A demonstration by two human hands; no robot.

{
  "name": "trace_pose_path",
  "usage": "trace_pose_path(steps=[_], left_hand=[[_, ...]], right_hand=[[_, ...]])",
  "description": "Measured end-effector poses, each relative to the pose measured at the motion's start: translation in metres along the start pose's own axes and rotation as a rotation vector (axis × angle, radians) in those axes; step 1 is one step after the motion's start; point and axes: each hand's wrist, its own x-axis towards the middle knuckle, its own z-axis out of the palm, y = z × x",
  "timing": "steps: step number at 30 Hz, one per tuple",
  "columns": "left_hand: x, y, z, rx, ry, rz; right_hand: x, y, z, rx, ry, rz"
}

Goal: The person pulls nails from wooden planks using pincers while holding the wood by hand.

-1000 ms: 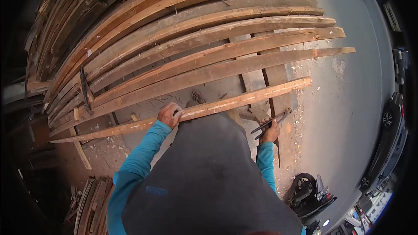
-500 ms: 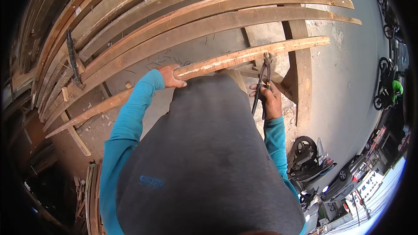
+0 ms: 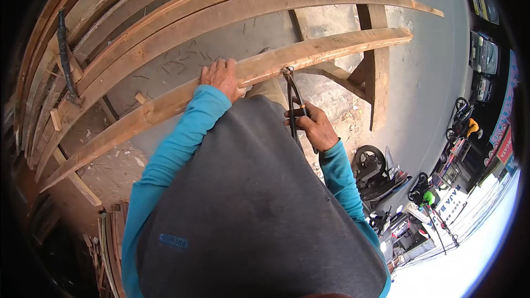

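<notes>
Across the front of my body lies a long wooden beam [image 3: 326, 48]. My left hand [image 3: 222, 80] is wrapped over it left of the middle, fingers on the far side and thumb on the near side. My right hand [image 3: 316, 125] grips the dark handles of long pincers [image 3: 295, 99]. The jaws of the pincers touch the near edge of the beam, to the right of my left hand. Whether a nail is between the jaws is too small to tell.
Several more beams [image 3: 259, 1] lie beyond, with a hammer [image 3: 65, 55] on them at the left. A wooden support [image 3: 378, 77] stands under the right ends. Scrap wood [image 3: 110, 243] is at the lower left. A parked motorcycle [image 3: 372, 171] and a road are at the right.
The pincers have moved left along the beam, and their jaws now meet its near edge. The beam has turned, showing a different face. My left hand now lies over its top.
</notes>
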Motion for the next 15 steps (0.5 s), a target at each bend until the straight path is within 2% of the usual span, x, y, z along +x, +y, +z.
trace_pose_path(steps=[2, 9, 12, 15], left_hand=[[-0.004, 0.000, 0.007, 0.003, 0.045, 0.024], [-0.013, 0.000, 0.014, 0.014, 0.137, 0.063], [-0.014, -0.002, 0.019, 0.018, 0.152, 0.075], [-0.013, -0.003, 0.023, 0.023, 0.178, 0.087]], right_hand=[[-0.001, 0.005, 0.002, -0.167, 0.014, -0.032], [-0.005, -0.003, 0.015, -0.244, 0.050, -0.035], [-0.008, -0.014, 0.015, 0.251, 0.015, 0.188], [-0.002, -0.005, 0.003, 0.363, -0.104, 0.188]])
